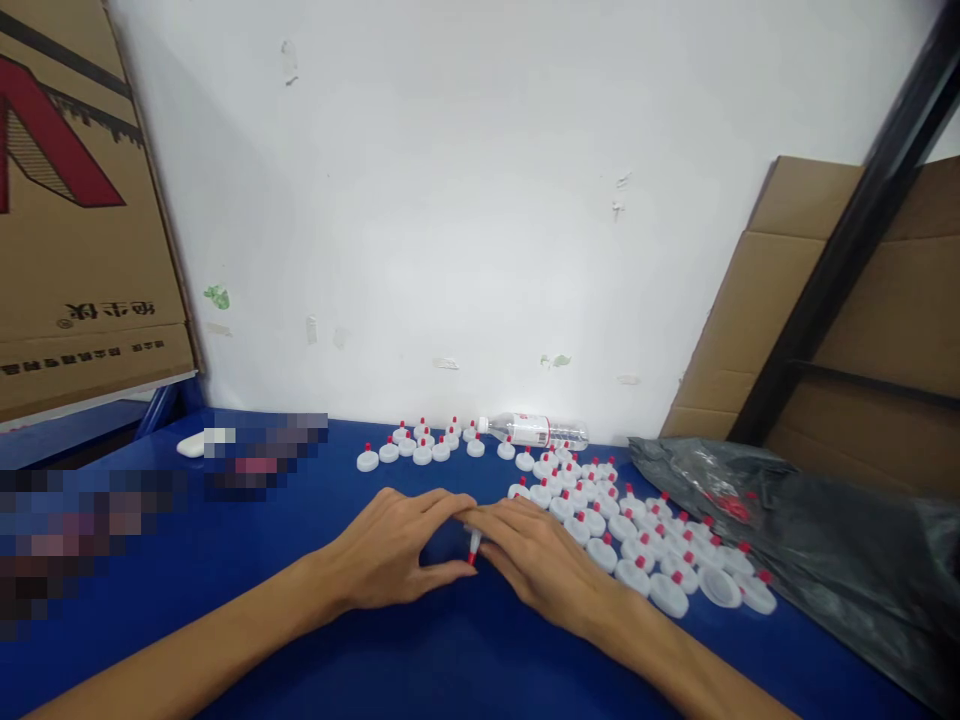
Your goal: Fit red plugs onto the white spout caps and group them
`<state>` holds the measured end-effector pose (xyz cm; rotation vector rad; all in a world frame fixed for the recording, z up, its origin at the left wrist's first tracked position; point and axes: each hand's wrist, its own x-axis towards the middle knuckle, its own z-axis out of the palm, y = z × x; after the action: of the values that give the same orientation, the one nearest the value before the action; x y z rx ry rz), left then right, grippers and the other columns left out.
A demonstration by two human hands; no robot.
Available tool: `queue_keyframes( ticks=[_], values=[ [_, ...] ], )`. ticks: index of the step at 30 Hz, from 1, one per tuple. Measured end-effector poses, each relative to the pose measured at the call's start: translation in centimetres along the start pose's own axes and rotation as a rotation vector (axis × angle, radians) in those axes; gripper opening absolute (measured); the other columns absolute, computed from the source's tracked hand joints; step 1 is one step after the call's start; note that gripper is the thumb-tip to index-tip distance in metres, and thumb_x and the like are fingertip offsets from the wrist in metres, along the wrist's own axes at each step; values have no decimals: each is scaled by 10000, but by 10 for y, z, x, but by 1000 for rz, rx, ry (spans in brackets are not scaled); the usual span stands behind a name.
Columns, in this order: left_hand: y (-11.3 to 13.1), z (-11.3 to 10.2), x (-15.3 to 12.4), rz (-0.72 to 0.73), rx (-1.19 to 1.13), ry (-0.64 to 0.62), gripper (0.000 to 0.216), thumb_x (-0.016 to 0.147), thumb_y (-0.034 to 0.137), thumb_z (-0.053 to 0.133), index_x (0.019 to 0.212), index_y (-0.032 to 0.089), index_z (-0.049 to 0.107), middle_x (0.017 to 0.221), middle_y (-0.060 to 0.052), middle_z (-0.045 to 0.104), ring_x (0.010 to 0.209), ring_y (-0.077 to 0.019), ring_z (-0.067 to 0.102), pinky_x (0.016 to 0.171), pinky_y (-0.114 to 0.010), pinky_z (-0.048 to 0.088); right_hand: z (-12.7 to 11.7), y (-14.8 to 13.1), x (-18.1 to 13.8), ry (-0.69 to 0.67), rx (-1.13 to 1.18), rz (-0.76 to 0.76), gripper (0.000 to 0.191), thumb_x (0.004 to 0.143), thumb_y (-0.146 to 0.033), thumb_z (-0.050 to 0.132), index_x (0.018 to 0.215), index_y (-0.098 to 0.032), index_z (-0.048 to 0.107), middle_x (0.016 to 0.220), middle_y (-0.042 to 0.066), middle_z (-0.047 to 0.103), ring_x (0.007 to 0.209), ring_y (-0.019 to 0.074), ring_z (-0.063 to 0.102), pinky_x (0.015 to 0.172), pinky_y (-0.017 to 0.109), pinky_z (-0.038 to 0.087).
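Note:
Close together over the blue table, my left hand and my right hand meet at one white nozzle cap with a red tip. The tip points down towards me. Fingers of both hands close around the cap's upper part, which they largely hide. My left thumb lies at the red tip. Right of my right hand spreads a crowd of similar round white caps with red tips, most standing tip up. A smaller group of such caps stands behind my hands.
A clear plastic bottle lies along the wall. Dark plastic sheeting covers the right side, with a clear bag of red pieces on it. A white object sits at the left. Cardboard stands beyond it.

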<state>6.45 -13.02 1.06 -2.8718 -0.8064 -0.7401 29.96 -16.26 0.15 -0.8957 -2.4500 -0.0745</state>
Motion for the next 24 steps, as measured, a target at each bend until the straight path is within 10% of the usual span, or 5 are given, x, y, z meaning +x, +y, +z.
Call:
queue_keyframes(
  ticks=[11,24],
  values=[
    [-16,-1,0,63,36,-113,272,1102,372,343,1128,255,587,1006,9,697,754,-149,678,583,-267,350,-4,0,2,157,-40,141,398,861,-458,754,1159,-208,668,920,47,708,850,231,673,805,380,540],
    [-15,0,0,42,46,-81,304,1111,318,292,1171,222,575,952,-15,703,752,-160,690,584,-266,366,-2,2,-1,175,-28,97,411,918,-423,708,1251,-186,659,968,78,733,883,232,690,853,400,558]
  ],
)
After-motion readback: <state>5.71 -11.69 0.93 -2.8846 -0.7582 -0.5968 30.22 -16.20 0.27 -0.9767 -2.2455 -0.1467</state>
